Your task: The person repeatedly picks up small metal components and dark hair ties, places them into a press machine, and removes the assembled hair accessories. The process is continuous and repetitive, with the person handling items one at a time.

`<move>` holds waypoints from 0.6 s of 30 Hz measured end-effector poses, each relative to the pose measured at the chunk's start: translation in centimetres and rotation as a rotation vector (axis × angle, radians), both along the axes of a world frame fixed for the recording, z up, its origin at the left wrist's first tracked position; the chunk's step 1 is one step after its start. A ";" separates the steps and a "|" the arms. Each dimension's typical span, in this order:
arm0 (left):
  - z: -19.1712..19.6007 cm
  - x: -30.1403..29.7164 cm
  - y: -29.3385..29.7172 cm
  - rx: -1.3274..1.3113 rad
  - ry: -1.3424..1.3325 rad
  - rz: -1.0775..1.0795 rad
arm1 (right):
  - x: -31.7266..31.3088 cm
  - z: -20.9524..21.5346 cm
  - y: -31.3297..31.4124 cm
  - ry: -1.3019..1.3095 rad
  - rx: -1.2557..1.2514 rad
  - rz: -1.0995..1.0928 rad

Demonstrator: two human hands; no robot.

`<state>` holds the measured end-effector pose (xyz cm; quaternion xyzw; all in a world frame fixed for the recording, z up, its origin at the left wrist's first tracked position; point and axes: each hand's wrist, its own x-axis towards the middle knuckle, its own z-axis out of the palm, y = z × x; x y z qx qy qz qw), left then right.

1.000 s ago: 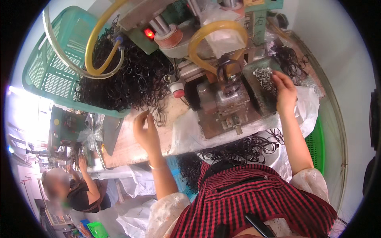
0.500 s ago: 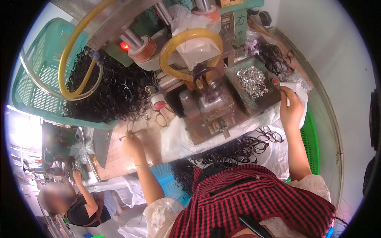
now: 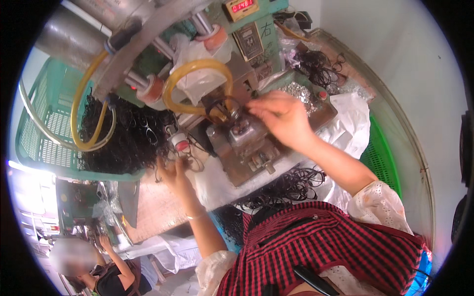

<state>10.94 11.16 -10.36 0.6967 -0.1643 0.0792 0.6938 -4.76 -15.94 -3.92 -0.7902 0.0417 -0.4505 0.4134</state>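
Note:
My right hand [image 3: 285,117] reaches over the machine's metal jig [image 3: 242,143]. Its fingers are pinched at the edge of a dark eyeglass frame [image 3: 217,109] standing on the jig; the exact contact is partly hidden. Left of the jig, my left hand [image 3: 174,173] has its fingers curled around what looks like a thin black eyeglass frame [image 3: 158,173], only partly visible. Just beyond that hand are a white-and-red push button [image 3: 179,142] and a loose eyeglass frame [image 3: 195,160] on the table.
A green basket [image 3: 37,150] heaped with black eyeglass frames [image 3: 128,133] stands at left. Yellow hoses [image 3: 170,81] loop beneath the press. Metal scraps [image 3: 298,92] fill a tray right of the jig, near a red button [image 3: 323,95]. Another person [image 3: 118,276] works at lower left.
My right hand has left the tray's right corner and moved left to the frame on the jig. My left hand has moved slightly right, nearer the push button. The view has shifted.

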 end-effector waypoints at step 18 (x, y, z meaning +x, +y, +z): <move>14.5 -6.9 -5.6 -0.216 -0.523 -0.176 | -0.6 2.6 5.7 -0.004 0.775 0.244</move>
